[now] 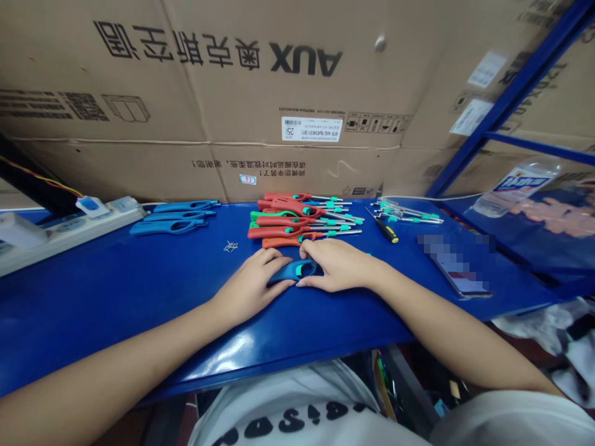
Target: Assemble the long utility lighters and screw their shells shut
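Between my two hands is a blue lighter handle [287,272] with a teal trigger showing in its finger loop. My left hand [251,282] wraps the handle's rear end, thumb below and fingers over the top. At the loop end, my right hand [337,263] pinches it between thumb and fingers, hiding the tip. Just beyond my hands lies a pile of long-nosed lighters [283,230], red, orange and green, their metal tubes pointing right. Several blue handle shells [171,226] lie at the left, near some small metal pins [231,246].
To the right of the pile are a screwdriver [388,232], loose metal tubes with teal parts [413,214] and a phone [458,269]. A power strip [83,226] runs along the left. Cardboard [232,93] walls off the back; a plastic bottle [515,186] lies right, beyond the blue frame.
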Demonstrator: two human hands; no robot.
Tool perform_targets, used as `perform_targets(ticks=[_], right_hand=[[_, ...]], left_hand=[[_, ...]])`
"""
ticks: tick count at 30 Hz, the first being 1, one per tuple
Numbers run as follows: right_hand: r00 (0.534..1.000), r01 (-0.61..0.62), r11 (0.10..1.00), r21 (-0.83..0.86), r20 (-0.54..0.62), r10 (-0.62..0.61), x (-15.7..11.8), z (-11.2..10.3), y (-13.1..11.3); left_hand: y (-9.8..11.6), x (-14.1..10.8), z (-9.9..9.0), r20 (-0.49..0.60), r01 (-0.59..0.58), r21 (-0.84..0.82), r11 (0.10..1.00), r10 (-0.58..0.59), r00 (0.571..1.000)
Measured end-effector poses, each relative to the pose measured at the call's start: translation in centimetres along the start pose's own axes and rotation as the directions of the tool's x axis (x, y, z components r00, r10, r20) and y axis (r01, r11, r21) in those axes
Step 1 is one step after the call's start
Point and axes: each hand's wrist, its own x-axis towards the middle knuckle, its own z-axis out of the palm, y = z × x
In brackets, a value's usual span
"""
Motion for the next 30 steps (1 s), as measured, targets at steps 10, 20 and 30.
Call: perform_targets(ticks=[10,20,30], right_hand=[[0.999,-0.018,0.801,0.598,0.044,-0.01,0.5,0.5,4.4],[0.998,0.016,0.792,0.61,-0.06,0.027,0.8,0.9,3.5],[0.981,0.076,0.813,0.578,-0.19,0.044,0.5,0.1,3.1]], left_hand=[[-0.7,0.2,0.4,-0.039,0.066,-0.161,0.985,-0.073,0.997],[0.0,0.3,-0.2,-0.272,0.103,-0.432,0.896,-0.238,0.932],[-0.4,0.3,-0.9,-0.114,0.074,-0.188,0.979,-0.097,0.989]])
